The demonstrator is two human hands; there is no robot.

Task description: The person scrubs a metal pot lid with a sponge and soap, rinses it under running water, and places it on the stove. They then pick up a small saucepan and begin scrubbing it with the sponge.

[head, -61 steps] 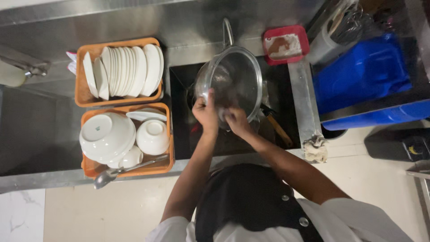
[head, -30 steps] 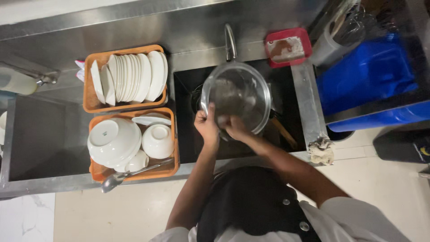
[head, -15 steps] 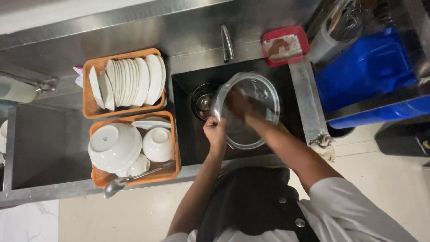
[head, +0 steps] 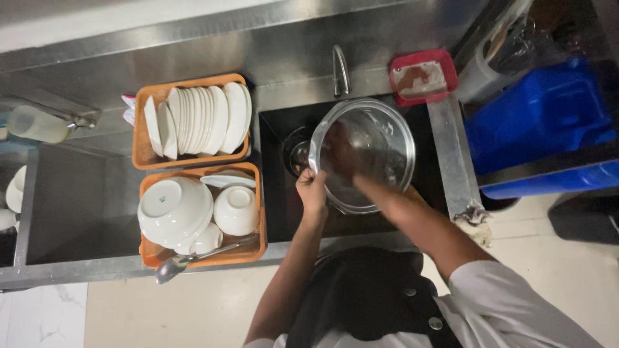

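Observation:
A large clear glass bowl (head: 380, 138) is held tilted over the dark sink (head: 277, 187), below the tap (head: 340, 67). My left hand (head: 312, 192) grips the bowl's near left rim. My right hand (head: 345, 154) is inside the bowl, seen blurred through the glass, pressed against its inner wall; whether it holds a cloth or sponge cannot be told. A small metal pot or lid (head: 298, 154) lies in the sink behind the bowl's left edge.
Left of the sink, an orange basket (head: 143, 158) holds several upright white plates. A second orange basket (head: 251, 251) holds white bowls and a metal ladle (head: 174, 265). A red tray (head: 422, 77) sits by the tap, blue bins (head: 541, 122) stand right.
The bowl has swung from facing me to tilted right over the sink. My right hand has gone from the rim into the bowl; my left hand stays on the rim.

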